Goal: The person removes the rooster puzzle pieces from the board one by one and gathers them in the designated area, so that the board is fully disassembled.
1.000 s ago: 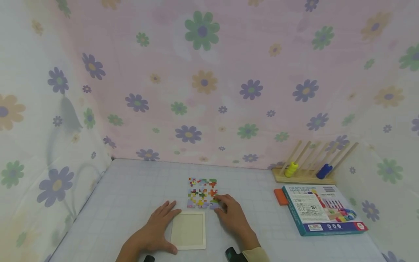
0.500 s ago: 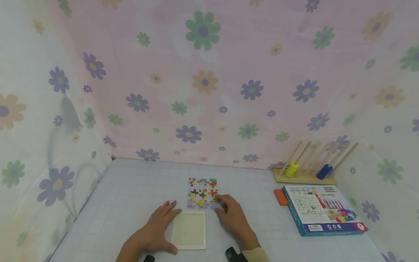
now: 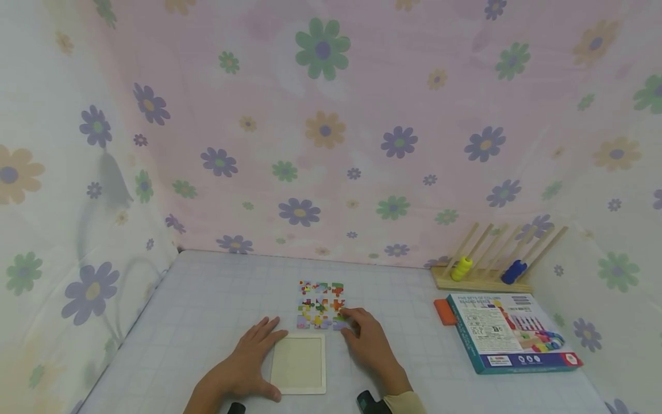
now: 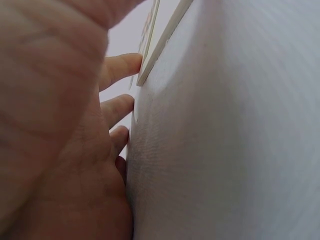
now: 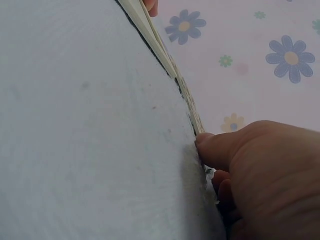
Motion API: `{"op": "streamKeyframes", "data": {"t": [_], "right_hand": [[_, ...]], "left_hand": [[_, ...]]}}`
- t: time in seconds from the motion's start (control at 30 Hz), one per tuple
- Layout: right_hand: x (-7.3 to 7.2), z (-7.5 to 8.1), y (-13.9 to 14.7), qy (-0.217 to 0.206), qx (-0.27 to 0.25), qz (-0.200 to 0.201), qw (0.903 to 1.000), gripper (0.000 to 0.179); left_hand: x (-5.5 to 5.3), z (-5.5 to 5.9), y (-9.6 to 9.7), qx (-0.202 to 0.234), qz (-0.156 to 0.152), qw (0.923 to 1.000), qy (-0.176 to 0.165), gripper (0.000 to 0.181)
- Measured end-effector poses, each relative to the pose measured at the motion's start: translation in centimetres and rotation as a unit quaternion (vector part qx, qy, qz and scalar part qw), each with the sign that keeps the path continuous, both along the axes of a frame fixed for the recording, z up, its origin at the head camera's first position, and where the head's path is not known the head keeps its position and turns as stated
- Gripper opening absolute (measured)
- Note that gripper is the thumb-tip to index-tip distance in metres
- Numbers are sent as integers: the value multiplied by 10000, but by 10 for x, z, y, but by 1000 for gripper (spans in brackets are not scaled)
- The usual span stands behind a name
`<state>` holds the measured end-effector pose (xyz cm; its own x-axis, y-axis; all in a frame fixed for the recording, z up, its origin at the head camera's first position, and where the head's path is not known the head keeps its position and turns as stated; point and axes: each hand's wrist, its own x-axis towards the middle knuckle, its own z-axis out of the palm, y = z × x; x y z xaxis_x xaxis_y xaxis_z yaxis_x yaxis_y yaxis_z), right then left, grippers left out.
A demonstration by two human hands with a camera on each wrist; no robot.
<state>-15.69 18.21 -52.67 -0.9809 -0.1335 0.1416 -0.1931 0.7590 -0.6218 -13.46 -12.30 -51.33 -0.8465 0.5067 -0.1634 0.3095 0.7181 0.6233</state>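
Several colourful jigsaw pieces lie in rows on the table, with small gaps between them. Just in front of them is a shallow pale tray with a raised rim. My left hand rests at the tray's left side, fingers spread, its index fingertip and thumb at the rim; the left wrist view shows a finger touching the tray's corner. My right hand is at the lower right of the puzzle, index finger and thumb curled about a corner jigsaw piece. Its other fingers are tucked under, partly hidden.
To the right lies a flat teal box with printed pictures. An orange block touches its left edge. Behind stands a wooden peg rack with yellow beads and blue beads. Flowered cloth walls surround the table.
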Motion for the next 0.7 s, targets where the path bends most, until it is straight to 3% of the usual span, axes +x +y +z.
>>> {"op": "streamKeyframes", "data": {"t": [0.7], "right_hand": [[1, -1, 0, 28, -56, 10, 10000, 37]], "left_hand": [[0, -2, -2, 122, -66, 9999, 13, 123]]}}
